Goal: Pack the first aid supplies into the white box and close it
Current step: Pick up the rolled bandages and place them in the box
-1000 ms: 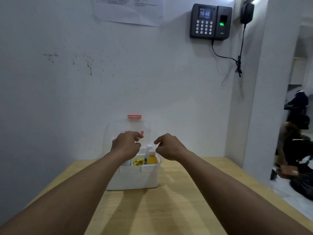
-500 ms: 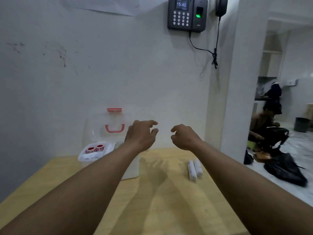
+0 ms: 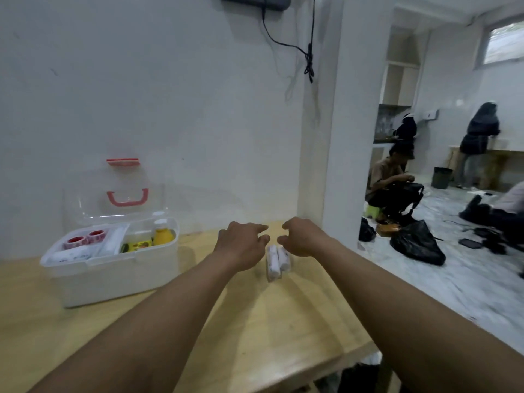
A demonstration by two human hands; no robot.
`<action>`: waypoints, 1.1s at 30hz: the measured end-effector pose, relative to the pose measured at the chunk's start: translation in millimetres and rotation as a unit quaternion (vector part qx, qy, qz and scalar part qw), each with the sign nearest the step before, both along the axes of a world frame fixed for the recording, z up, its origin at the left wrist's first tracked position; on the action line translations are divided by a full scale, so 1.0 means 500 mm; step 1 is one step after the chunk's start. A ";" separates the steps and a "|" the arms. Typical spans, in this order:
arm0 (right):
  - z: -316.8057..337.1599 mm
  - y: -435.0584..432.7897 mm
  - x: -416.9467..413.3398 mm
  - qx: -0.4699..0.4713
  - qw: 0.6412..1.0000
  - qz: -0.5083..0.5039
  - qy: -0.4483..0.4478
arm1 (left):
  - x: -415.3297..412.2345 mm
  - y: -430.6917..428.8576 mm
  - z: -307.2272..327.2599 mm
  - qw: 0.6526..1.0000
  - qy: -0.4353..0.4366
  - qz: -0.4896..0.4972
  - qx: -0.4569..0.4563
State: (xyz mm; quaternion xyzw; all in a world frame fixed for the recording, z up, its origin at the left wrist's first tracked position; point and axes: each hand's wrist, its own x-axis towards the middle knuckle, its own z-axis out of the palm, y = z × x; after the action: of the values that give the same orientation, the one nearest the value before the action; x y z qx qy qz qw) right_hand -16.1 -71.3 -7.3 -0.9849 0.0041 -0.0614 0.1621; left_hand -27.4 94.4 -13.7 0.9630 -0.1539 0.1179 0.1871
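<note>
The white box (image 3: 113, 276) stands on the left of the wooden table (image 3: 255, 330), its clear lid (image 3: 113, 194) with a red handle raised against the wall. Inside I see red tape rolls (image 3: 85, 237), white packets and a yellow bottle (image 3: 162, 233). Two white bandage rolls (image 3: 276, 262) lie side by side on the table to the right of the box. My left hand (image 3: 241, 245) and my right hand (image 3: 304, 236) hover just above the rolls, one on each side, fingers apart and holding nothing.
The white wall runs behind the table, with a black cable (image 3: 309, 52) hanging on it. The table's right edge drops to a tiled floor where black bags (image 3: 416, 245) lie. Several people sit or stand in the room beyond.
Both hands left the box and moved right and down to the bandage rolls. The camera turned right, so the box sits further left in view.
</note>
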 end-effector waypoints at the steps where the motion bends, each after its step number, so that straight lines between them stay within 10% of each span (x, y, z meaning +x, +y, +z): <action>1: -0.007 -0.004 0.001 -0.001 1.000 0.000 0.008 | -0.002 -0.006 -0.007 1.000 0.009 -0.003 0.005; 33: -0.008 -0.025 0.003 -0.033 0.996 -0.014 0.084 | 0.031 -0.042 -0.018 0.983 0.080 0.154 -0.064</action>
State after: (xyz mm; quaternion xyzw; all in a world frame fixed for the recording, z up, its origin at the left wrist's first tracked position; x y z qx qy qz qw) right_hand -14.8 -83.8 -11.5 -0.9911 0.0293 0.0196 0.1281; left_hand -12.0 73.6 -22.7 0.9677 0.0199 0.0776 0.2392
